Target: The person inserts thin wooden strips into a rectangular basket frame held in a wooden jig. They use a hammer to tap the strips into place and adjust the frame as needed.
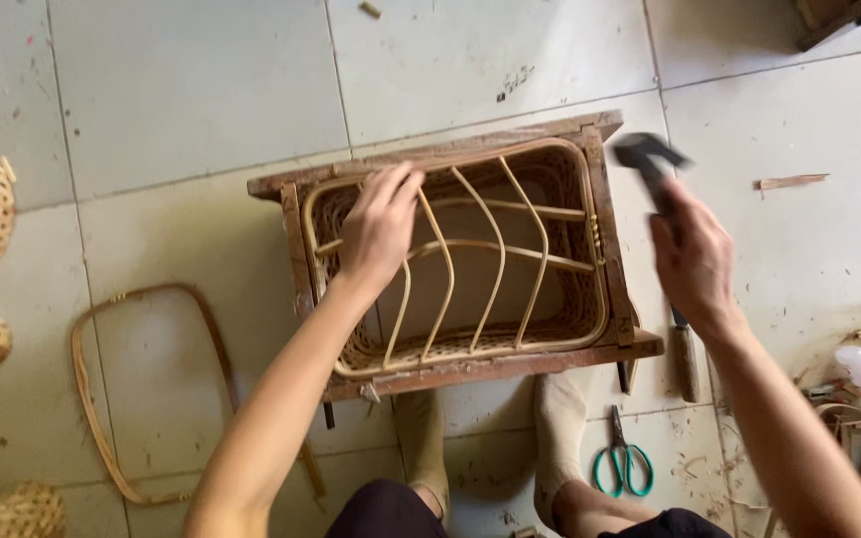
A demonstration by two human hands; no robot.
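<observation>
A white plastic bottle (857, 365) with a red part below it sits at the right edge of the tiled floor (191, 90). In the middle of the floor stands a brown wooden frame (470, 371). A woven cane basket (470, 344) sits inside it, with thin bent cane ribs (495, 254) crossing over the top. The left hand (379, 227) lies on the ribs near the top left corner, fingers curled around them. The right hand (692, 257) is closed tight around a dark hammer (648, 159), lifted beside the frame's right side. A bent cane hoop (112, 399) lies on the floor to the left. Green scissors (624, 462) lie near 2 socked feet (558, 418).
</observation>
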